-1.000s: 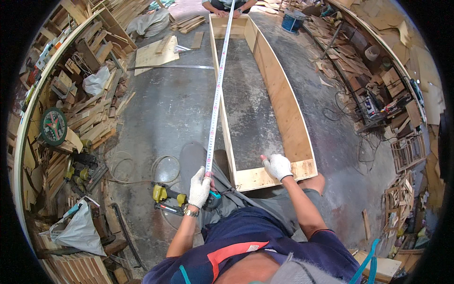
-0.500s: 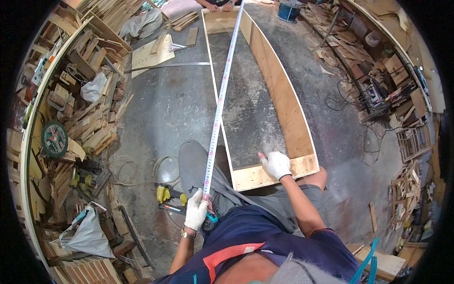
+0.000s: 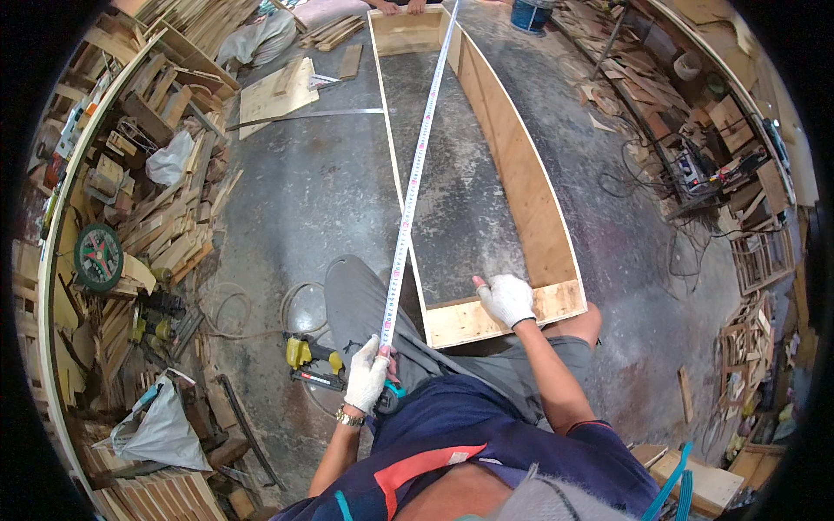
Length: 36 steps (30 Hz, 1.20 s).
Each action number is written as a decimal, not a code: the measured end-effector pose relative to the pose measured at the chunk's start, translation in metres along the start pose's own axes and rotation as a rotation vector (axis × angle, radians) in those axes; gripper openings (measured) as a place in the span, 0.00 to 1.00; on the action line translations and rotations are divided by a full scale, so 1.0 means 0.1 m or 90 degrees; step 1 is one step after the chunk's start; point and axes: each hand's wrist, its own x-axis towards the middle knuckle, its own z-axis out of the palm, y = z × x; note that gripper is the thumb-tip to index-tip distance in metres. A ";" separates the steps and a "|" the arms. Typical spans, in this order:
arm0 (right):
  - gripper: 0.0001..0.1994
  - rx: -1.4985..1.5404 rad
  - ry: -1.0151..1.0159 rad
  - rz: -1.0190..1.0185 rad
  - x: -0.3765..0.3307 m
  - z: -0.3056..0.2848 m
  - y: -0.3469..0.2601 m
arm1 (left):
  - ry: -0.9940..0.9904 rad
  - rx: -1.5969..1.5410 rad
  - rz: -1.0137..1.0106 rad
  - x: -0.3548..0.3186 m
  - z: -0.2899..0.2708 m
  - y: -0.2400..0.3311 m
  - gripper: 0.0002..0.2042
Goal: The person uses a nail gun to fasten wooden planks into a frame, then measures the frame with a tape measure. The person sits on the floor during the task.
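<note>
A long wooden box frame (image 3: 532, 174), open in the middle, lies on the floor with its near end board by my legs. In a white glove, my left hand (image 3: 366, 379) is closed on a tape measure, its case partly hidden under the palm. The extended white blade (image 3: 418, 165) runs up and away, crossing over the frame's left side board toward the far end. My right hand (image 3: 506, 300), also gloved, grips the near end board, thumb pointing left. At the far end, another person's hands (image 3: 401, 7) rest on the frame.
A yellow-and-black nail gun (image 3: 313, 358) with a hose lies left of my knee. A metal straightedge (image 3: 304, 117) and a plywood sheet (image 3: 276, 95) lie left of the frame. Wood offcuts (image 3: 174, 217) pile up along the left; scraps and cables line the right. A blue bucket (image 3: 530, 16) stands far right.
The blade has swung to the right, at its near and far ends alike. My left hand has shifted slightly right with it. My right hand stays on the end board.
</note>
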 end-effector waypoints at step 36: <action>0.36 -0.014 0.001 -0.054 0.07 0.12 0.12 | -0.045 -0.075 -0.048 0.01 0.17 -0.06 0.12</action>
